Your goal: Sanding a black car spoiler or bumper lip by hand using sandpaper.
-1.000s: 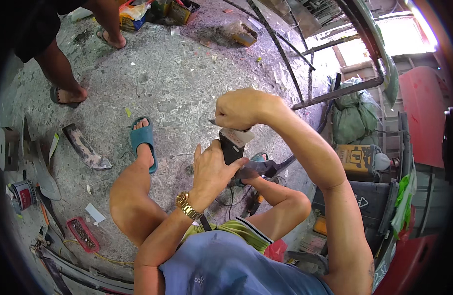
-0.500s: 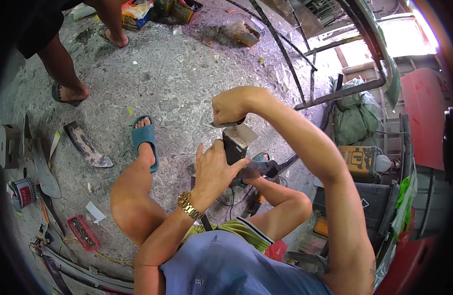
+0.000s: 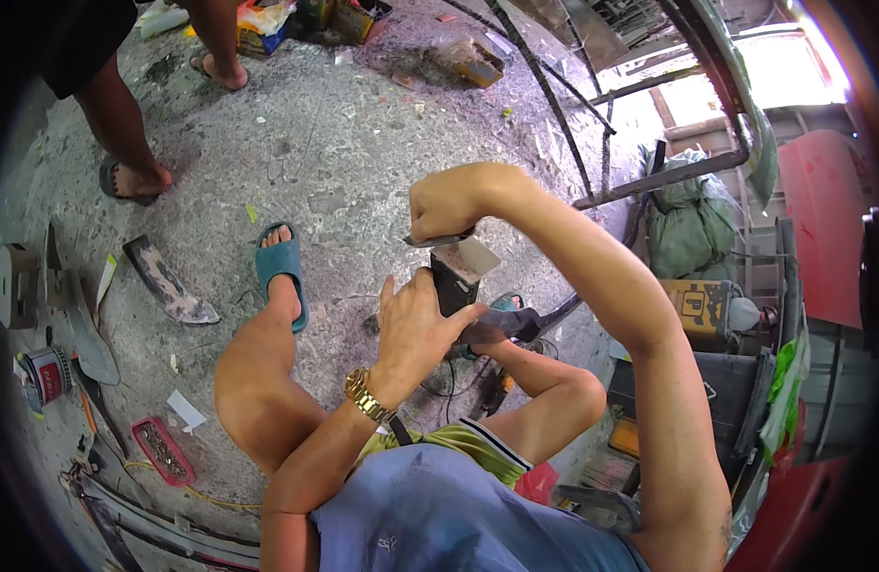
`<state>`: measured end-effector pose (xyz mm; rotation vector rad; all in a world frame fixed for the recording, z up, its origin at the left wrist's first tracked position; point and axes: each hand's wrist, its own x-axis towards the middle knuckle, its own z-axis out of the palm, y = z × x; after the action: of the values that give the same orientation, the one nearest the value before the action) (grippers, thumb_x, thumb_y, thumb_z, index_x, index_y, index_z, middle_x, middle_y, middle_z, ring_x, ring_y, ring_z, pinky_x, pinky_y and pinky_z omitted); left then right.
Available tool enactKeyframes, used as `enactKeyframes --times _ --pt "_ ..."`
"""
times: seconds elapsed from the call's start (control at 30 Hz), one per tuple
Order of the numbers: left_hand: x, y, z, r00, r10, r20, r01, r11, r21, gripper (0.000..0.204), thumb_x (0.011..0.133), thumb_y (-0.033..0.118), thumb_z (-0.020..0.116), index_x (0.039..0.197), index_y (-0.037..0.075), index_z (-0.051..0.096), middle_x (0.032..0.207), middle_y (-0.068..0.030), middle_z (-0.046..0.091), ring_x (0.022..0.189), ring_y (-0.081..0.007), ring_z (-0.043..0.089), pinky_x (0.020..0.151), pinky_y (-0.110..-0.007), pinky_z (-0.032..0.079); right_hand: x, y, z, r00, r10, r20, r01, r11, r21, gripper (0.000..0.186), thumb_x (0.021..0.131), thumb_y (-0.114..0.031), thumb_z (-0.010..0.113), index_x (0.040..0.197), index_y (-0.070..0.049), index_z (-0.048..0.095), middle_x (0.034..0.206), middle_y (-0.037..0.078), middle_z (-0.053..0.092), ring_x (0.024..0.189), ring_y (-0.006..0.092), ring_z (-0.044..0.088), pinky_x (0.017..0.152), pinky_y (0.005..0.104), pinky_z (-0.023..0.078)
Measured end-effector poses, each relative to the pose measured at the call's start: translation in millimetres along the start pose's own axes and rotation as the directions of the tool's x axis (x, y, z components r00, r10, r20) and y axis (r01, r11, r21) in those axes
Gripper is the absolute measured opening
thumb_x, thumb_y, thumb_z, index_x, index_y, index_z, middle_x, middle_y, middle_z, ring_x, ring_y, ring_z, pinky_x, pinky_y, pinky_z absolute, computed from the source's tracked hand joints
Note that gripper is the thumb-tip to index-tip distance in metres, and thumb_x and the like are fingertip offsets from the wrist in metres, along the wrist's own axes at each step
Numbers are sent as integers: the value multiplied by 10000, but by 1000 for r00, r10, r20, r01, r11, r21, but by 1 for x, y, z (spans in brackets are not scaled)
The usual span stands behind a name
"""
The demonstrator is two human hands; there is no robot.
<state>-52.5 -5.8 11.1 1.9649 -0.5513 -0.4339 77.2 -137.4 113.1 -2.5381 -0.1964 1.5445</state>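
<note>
My left hand (image 3: 409, 329), a gold watch at its wrist, grips a black box-like piece (image 3: 451, 294) with curled fingers and thumb. A pale flat bit (image 3: 473, 257) sits on the piece's upper end. Just above, my right hand (image 3: 441, 205) is closed on a thin dark flat piece (image 3: 420, 240), too small to name. A long dark part (image 3: 525, 322) extends rightward behind my left thumb, over my bent leg. Some cables lie on the floor beneath.
Another person's bare legs (image 3: 111, 124) stand upper left. A metal frame (image 3: 664, 172) is upper right. A green bundle (image 3: 692, 229), yellow container (image 3: 692, 310) and red panel (image 3: 816, 219) line the right. Curved strips (image 3: 168, 281) and a pink tray (image 3: 163, 450) lie left.
My right hand has moved a little up and left with the thin piece, mostly in the earlier interval. My left hand and the black piece have shifted very slightly.
</note>
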Motion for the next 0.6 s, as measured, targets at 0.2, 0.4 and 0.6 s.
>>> enactKeyframes --times 0.2,0.4,0.6 --pt "0 1 -3 1000 16 -9 -16 999 52 630 753 506 792 933 -58 577 661 -159 628 687 -376 636 1060 -544 349 3 2 0 999 25 28 -22 995 -93 406 834 -339 559 733 34 681 583 133 596 524 235 542 556 418 434" --pt "1 4 -4 1000 1 7 -1 1000 0 633 750 505 797 935 -58 573 683 -168 641 702 -381 643 1059 -548 350 6 6 0 997 73 23 -72 996 -44 361 825 -300 573 717 27 681 580 117 595 526 227 553 532 393 434" --pt "0 8 -9 999 2 53 -2 1000 2 656 765 506 780 974 -82 578 821 -241 672 820 -401 666 1083 -555 327 11 13 -4 999 12 51 -13 1000 8 359 817 -302 577 701 21 681 582 96 595 514 212 541 518 391 426"
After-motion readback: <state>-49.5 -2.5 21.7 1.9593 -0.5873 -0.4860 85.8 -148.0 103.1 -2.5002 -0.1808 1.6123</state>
